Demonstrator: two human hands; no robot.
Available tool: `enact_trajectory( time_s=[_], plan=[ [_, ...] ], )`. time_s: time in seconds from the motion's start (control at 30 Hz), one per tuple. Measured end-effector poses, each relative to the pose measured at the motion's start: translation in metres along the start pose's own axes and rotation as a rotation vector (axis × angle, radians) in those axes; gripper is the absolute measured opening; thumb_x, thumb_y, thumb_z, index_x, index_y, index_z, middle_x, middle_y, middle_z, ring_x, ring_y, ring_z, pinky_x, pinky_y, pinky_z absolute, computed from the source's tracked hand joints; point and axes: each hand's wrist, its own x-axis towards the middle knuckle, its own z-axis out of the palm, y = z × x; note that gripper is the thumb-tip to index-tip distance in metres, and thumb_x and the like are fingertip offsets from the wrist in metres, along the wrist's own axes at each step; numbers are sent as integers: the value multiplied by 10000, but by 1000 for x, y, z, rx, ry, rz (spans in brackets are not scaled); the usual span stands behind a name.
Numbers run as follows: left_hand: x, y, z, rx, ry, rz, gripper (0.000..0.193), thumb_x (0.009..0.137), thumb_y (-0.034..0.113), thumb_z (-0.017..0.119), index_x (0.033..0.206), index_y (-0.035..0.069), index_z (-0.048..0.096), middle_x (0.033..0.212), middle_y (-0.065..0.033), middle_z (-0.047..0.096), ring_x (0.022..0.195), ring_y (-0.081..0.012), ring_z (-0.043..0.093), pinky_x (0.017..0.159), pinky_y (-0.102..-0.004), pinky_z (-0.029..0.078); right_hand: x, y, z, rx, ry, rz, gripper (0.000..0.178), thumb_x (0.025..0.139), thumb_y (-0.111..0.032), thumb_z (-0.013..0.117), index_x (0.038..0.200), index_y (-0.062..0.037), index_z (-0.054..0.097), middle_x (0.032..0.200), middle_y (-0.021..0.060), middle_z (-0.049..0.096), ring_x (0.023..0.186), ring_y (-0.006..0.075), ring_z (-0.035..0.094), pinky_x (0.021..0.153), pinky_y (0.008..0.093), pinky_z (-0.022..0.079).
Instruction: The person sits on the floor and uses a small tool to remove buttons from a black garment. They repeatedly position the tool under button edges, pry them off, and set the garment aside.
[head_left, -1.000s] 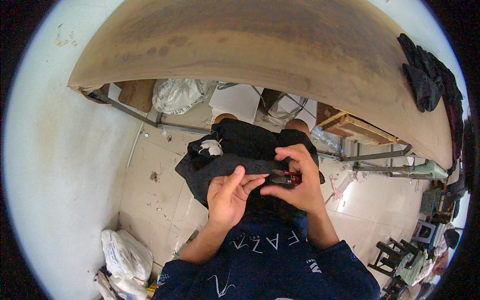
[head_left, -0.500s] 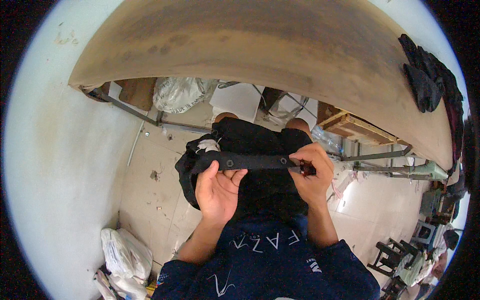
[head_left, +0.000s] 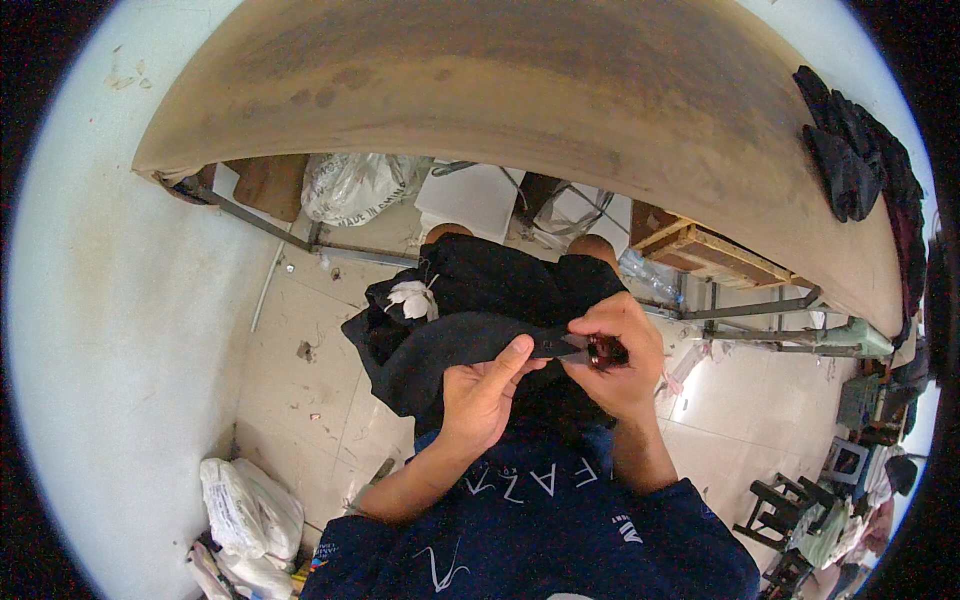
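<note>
A black garment (head_left: 420, 360) lies across my lap, with a white crumpled tag or cloth piece (head_left: 411, 299) showing at its left side. My left hand (head_left: 478, 405) pinches the edge of its band between thumb and fingers. In my right hand (head_left: 628, 365) are small thread snips (head_left: 606, 351) with dark reddish handles. Their blades point left and stand apart at the band's end, close to my left fingertips. A small button or mark on the band shows faintly by the blades. Whether a thread lies between the blades is too small to tell.
A large brown cloth-covered table (head_left: 480, 90) stretches ahead, with dark clothes (head_left: 845, 160) at its right. Below it are a clear plastic bag (head_left: 360, 185) and a wooden crate (head_left: 705, 255). White sacks (head_left: 250, 510) lie at lower left; a dark stool (head_left: 785, 510) stands at right.
My left hand has slid right along the buttoned band, close to the snips. The band, stretched straight before, now sags to the left, and the blades have come to its edge.
</note>
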Motion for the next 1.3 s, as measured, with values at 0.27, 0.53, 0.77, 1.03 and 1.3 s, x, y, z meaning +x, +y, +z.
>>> enact_trajectory(
  time_s=[0.27,0.53,0.77,1.03,1.3],
  plan=[
    [2,7,-3,-39,41,-22,143,954,21,586,1071,-11,663,1038,-134,707,940,-239,704,820,-370,620,4,-12,-27,-159,-157,-19,423,676,-126,850,1086,-160,751,932,37,592,648,130,546,524,252,425],
    [3,11,3,-27,25,-24,104,946,39,632,1035,25,684,1023,-80,711,920,-175,693,834,-345,602,8,-23,-26,-373,-191,-206,405,665,-121,832,1050,-226,761,869,-26,629,688,131,597,541,287,406],
    [3,9,0,-27,17,-4,136,950,27,606,1069,10,670,1039,-107,710,940,-205,700,825,-361,617,8,-22,-26,-384,-171,-240,396,669,-125,822,1046,-229,763,863,-32,629,705,130,599,536,282,387],
    [2,8,-1,-17,9,-12,148,948,26,603,1082,16,666,1042,-110,711,941,-211,704,820,-366,628,7,-22,-20,-364,-158,-256,376,665,-123,822,1025,-217,770,851,-34,627,686,134,595,526,282,385],
    [1,11,3,13,7,-3,141,948,29,605,1073,19,669,1038,-106,711,943,-215,704,808,-361,628,6,-20,-18,-296,-156,-202,348,683,-97,821,1015,-185,768,841,-14,622,665,137,579,531,288,413]
  ],
)
